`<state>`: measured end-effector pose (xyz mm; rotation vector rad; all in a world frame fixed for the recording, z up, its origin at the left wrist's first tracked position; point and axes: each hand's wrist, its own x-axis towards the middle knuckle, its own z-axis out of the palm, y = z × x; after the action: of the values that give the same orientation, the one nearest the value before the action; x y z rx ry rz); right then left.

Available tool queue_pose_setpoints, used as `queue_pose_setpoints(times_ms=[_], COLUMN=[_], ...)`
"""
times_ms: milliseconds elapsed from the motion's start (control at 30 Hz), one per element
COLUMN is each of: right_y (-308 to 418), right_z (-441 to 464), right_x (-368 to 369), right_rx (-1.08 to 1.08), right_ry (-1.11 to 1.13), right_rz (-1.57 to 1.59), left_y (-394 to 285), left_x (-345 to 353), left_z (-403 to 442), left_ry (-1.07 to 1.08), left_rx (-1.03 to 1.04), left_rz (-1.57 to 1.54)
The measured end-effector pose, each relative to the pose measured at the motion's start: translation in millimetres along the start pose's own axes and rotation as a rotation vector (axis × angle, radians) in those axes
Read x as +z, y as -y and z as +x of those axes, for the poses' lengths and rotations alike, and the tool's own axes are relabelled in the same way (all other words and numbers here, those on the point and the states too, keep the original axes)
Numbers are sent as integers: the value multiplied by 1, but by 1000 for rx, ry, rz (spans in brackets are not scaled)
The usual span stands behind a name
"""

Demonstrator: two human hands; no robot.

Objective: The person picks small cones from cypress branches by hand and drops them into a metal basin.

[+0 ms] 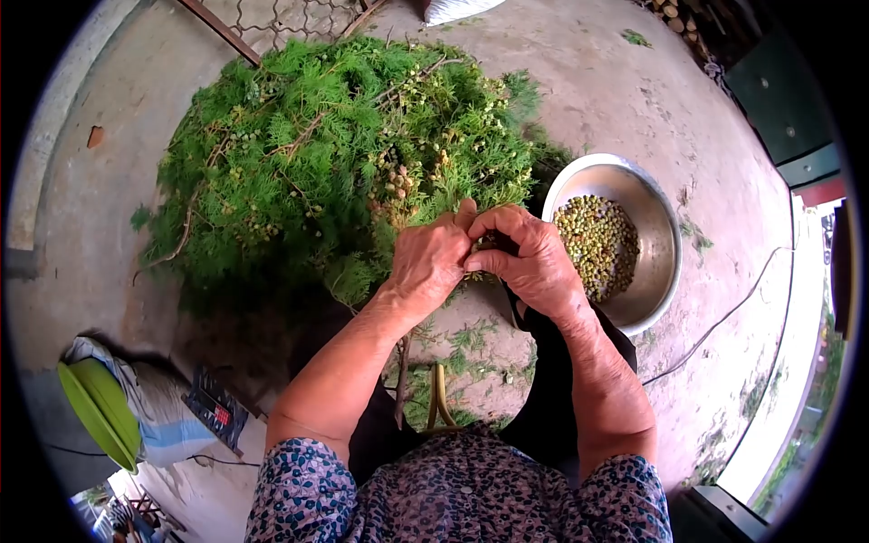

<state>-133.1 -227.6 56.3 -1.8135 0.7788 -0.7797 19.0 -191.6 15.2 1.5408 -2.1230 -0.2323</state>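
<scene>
My left hand point(430, 258) is closed at the near edge of the branch pile, its fingertips pinching a small evergreen sprig point(484, 246) that is mostly hidden by the fingers. Against it, my right hand point(536, 262) curls with thumb and forefinger pinched together at the same spot; whatever sits in that pinch is too small to make out. Behind both hands spreads a big heap of green evergreen branches point(281, 154) dotted with small round cones. To the right of my right hand stands a metal basin point(659, 258), partly filled with loose green and brownish cones point(593, 244).
A lime-green basin point(95, 407) and a whitish sack point(167, 416) lie at the lower left. Wire mesh with a frame point(290, 18) borders the heap's far side. A thin cable point(724, 317) crosses the concrete floor point(615, 100). Firewood point(674, 14) is stacked at far right.
</scene>
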Motion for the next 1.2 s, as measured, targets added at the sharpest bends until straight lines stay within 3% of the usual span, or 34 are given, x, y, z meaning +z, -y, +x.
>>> queue_pose_setpoints(times_ms=[200, 267, 433, 467, 533, 600, 633, 733, 800, 867, 1000, 1067, 1133, 1200], right_y=[4, 16, 18, 31, 53, 42, 43, 13, -11, -51, -108, -110, -103, -117], right_z=[-5, -13, -31, -32, -38, -31, -31, -32, -43, -59, -84, -89, -91, -99], right_x=[12, 20, 19, 20, 21, 5, -7, -60, -95, -124, -161, -168, -172, -176], right_rx=[-78, -126, -246, -423, -342, -169, 50, 100, 223, 372, 403, 403, 582, 539], right_ry=[-55, -115, -146, -148, -149, -276, -360, -630, -631, -618, -628, -657, -656, -745], right_rz=[-216, -372, -344, -351, -226, -326, -282, -443, -606, -561, -741, -782, -781, -775], left_y=[-6, -11, -16, -2, 3, 7, 9, 12, 11, 16, 19, 9, 4, 11], left_x=[-3, -8, -3, 9, 8, 8, 7, 8, -3, -9, -16, -19, -17, -10], left_z=[0, 1, 1, 3, 6, 3, 0, -1, 0, -1, -4, -6, -7, -10], left_ry=[-53, -106, 98, 42, -99, -177, -139, -62, -146, -181, -246, -242, -289, -277], left_rx=[-158, -158, -336, -209, -198, -202, -267, -420, -523, -617, -684, -753, -812, -793], left_rz=[-112, -313, -437, -131, -57, -83, -104, -154, -474, -661, -857, -993, -1125, -1172])
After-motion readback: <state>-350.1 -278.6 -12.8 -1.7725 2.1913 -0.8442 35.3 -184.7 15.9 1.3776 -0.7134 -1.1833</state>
